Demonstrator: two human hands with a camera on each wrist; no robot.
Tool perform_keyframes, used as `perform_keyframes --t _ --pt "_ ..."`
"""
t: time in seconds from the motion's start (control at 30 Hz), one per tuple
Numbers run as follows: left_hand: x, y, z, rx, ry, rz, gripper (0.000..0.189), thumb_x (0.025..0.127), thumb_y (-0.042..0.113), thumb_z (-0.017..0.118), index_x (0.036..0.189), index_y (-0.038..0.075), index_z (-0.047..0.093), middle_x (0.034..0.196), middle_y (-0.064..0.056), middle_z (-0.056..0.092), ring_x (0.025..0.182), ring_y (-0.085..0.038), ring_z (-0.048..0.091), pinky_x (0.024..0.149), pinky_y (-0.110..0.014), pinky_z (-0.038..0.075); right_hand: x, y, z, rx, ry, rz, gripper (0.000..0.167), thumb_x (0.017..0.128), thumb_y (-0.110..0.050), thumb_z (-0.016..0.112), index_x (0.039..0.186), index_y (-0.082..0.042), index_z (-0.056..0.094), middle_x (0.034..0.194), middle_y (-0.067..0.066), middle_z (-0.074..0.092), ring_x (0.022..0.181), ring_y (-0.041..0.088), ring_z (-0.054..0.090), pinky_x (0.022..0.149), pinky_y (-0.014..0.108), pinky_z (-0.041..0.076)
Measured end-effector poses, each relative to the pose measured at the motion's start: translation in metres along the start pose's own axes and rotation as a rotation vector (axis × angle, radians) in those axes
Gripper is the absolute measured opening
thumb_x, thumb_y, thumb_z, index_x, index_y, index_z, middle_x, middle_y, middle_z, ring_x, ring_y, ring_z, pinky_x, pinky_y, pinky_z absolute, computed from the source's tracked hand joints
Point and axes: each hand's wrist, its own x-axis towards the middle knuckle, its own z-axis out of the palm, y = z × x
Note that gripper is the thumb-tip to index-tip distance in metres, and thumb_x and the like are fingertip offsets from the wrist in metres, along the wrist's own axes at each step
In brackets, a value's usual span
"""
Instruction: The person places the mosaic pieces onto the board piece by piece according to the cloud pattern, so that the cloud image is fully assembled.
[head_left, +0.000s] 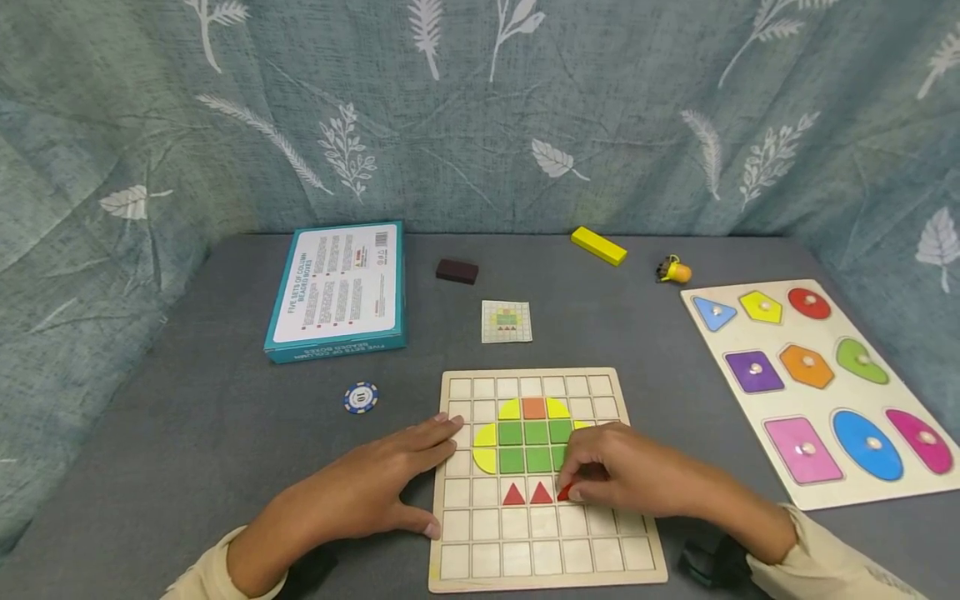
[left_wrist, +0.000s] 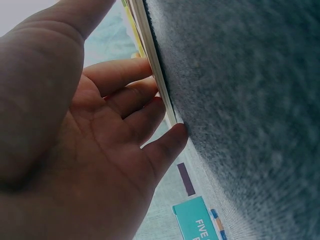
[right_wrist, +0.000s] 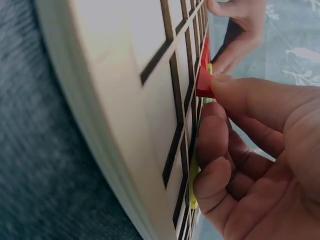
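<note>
A wooden grid board (head_left: 547, 582) lies in front of me. Set in its cells are green squares (head_left: 536, 433), an orange square (head_left: 534, 407) and several yellow curved pieces (head_left: 486, 450). Below them sit two red triangles (head_left: 527, 495) side by side. My right hand (head_left: 626, 467) pinches a third red triangle (right_wrist: 204, 83) between thumb and fingers, right at the cell beside those two, and partly covers it. My left hand (head_left: 367, 479) rests along the board's left edge with fingers extended; in the left wrist view its fingertips (left_wrist: 172, 137) touch the board's side.
A small pattern card (head_left: 506, 322) lies beyond the board. Around it are a teal box (head_left: 337, 287), a poker chip (head_left: 362, 397), a dark brown block (head_left: 457, 271), a yellow block (head_left: 598, 246) and a small orange-yellow figure (head_left: 675, 269). A knobbed shape puzzle (head_left: 813, 408) lies at right.
</note>
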Motion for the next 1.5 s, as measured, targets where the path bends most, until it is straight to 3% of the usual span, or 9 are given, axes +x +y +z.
perform_keyframes --t 0.17,0.53,0.83,1.27,1.5 --pt "-0.001 0.000 0.000 -0.003 -0.002 -0.003 0.090 0.077 0.054 0.075 0.147 0.006 0.043 0.159 -0.002 0.024 0.144 -0.024 0.022 0.106 -0.048 0.035 0.000 -0.002 0.001 -0.003 0.004 0.032 0.013 0.088 -0.008 0.073 0.092 -0.020 0.072 0.082 -0.016 0.061 0.070 0.000 0.052 0.062 0.020 0.047" --pt "-0.002 0.001 0.000 0.007 0.003 -0.007 0.089 0.078 0.053 0.074 0.147 0.006 0.042 0.159 -0.002 0.024 0.144 -0.023 0.022 0.105 -0.048 0.036 0.003 -0.008 -0.001 -0.120 -0.018 0.055 0.012 0.087 -0.010 0.074 0.096 -0.019 0.073 0.088 -0.018 0.061 0.075 0.000 0.053 0.069 0.023 0.044" --pt "-0.002 0.000 0.000 0.014 0.001 -0.010 0.089 0.078 0.052 0.075 0.147 0.005 0.043 0.159 -0.002 0.024 0.144 -0.024 0.023 0.105 -0.048 0.036 0.004 -0.012 -0.002 -0.188 -0.035 0.007 0.010 0.089 -0.012 0.072 0.097 -0.018 0.074 0.091 -0.016 0.064 0.079 -0.003 0.054 0.076 0.027 0.048" --pt "0.000 0.002 -0.001 0.033 -0.008 0.004 0.088 0.079 0.050 0.075 0.146 0.004 0.044 0.159 -0.003 0.025 0.144 -0.024 0.023 0.106 -0.048 0.035 0.003 -0.010 -0.003 -0.154 -0.055 -0.010 0.012 0.090 -0.007 0.070 0.094 -0.016 0.075 0.088 -0.017 0.064 0.081 -0.004 0.057 0.076 0.023 0.050" --pt "-0.001 0.004 -0.003 0.028 -0.011 0.002 0.086 0.080 0.052 0.073 0.146 0.005 0.045 0.158 -0.004 0.026 0.144 -0.025 0.023 0.106 -0.048 0.035 -0.001 -0.010 -0.011 -0.103 -0.017 0.033 0.011 0.095 -0.012 0.064 0.096 -0.014 0.075 0.087 -0.015 0.065 0.073 -0.001 0.054 0.069 0.023 0.048"
